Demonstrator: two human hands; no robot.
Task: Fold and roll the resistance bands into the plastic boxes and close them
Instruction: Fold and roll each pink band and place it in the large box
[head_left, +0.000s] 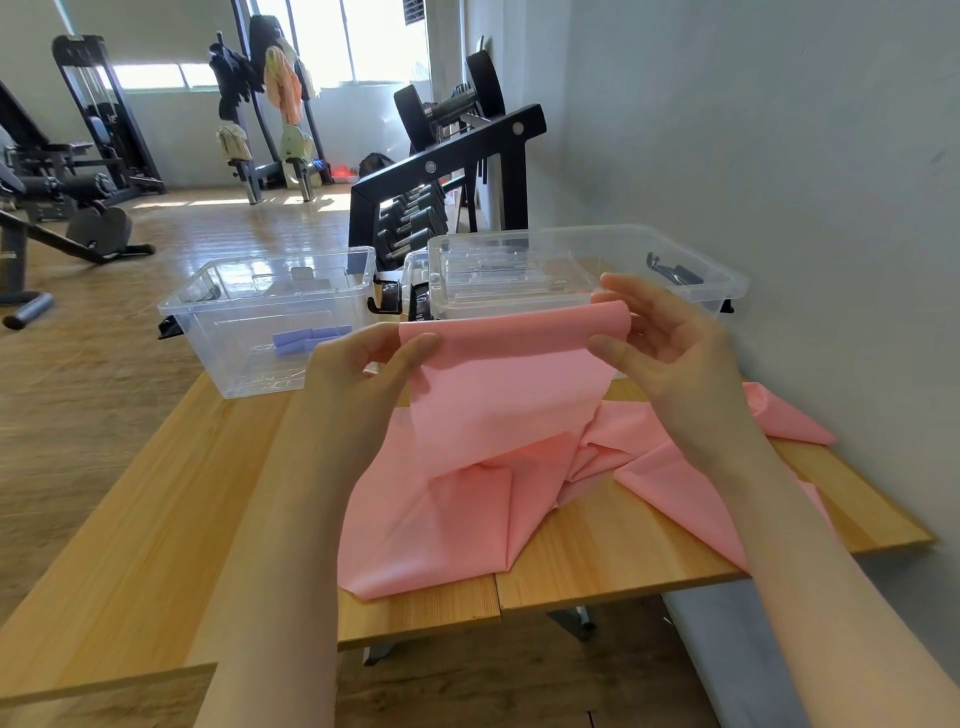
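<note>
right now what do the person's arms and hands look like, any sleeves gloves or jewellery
Both arms are bare from the bottom of the picture up to the hands; no sleeve shows anywhere. The left hand and right hand wear no gloves, and no ring, watch or bracelet is visible on the fingers or wrists. Fingernails look short and unpainted as far as they show.

bright daylight pours in from the windows (332, 41) at the far end, which are blown out to near white. it throws glare patches on the glossy wood floor (218, 218) and glints on the clear plastic boxes (270, 312). the near scene is evenly lit with soft shadows. wide-angle distortion bends the table edge (156, 519) and forearms; the image is slightly soft throughout.
</note>
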